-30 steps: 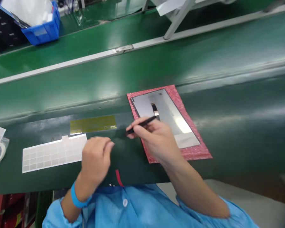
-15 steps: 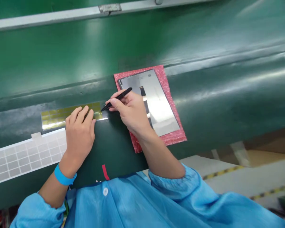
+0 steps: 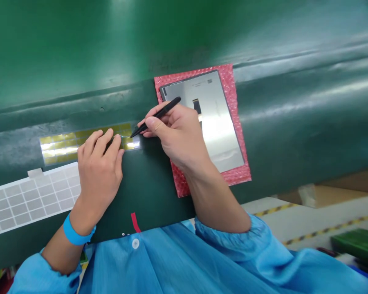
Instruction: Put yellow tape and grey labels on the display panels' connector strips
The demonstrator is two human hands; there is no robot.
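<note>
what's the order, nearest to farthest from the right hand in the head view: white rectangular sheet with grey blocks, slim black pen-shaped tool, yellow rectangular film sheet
1. Slim black pen-shaped tool: held in the right hand.
2. Yellow rectangular film sheet: left of that hand, its right end near the tool's tip.
3. White rectangular sheet with grey blocks: farthest left.

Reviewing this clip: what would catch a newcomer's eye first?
The shiny panel on pink bubble wrap, just right of centre, stands out first. Next comes the black pen-like tool in the right hand, its tip near the right end of the yellow strip. A bright blue band circles the left wrist, lower left.
</note>
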